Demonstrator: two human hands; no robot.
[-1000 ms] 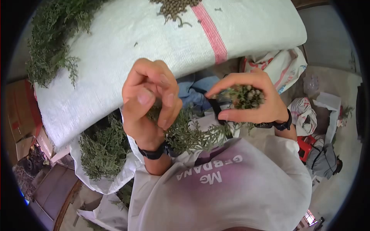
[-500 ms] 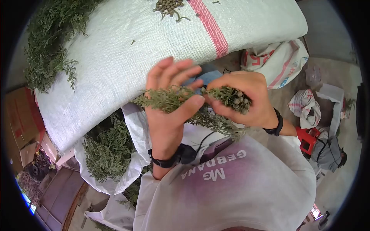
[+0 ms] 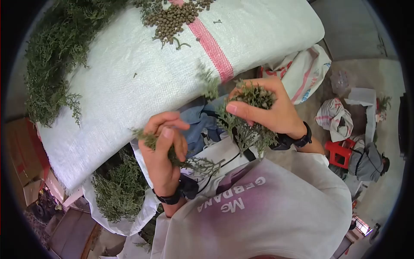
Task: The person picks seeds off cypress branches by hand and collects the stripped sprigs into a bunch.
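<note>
My left hand [image 3: 163,149] is curled around a small evergreen sprig [image 3: 196,164], whose leafy end and bare stem stick out on either side. My right hand [image 3: 276,108] grips a bunch of evergreen sprigs [image 3: 248,134], with round seed cones among the leaves near the thumb and fingers. A blurred loose sprig [image 3: 208,82] shows between the hands, against the edge of the white woven sack [image 3: 129,86]. On that sack lies a pile of small brown cones [image 3: 172,20].
A heap of evergreen branches [image 3: 56,56] covers the sack's left end. Below it stands an open white bag [image 3: 148,211] with more greenery. A printed sack [image 3: 302,73], a red stool [image 3: 339,152] and a grey bag [image 3: 366,166] are at right. Cardboard [image 3: 23,151] stands at left.
My left hand has moved down and left, away from my right hand, and its fingers have curled in around the sprig. More of the cone pile shows as the view shifted.
</note>
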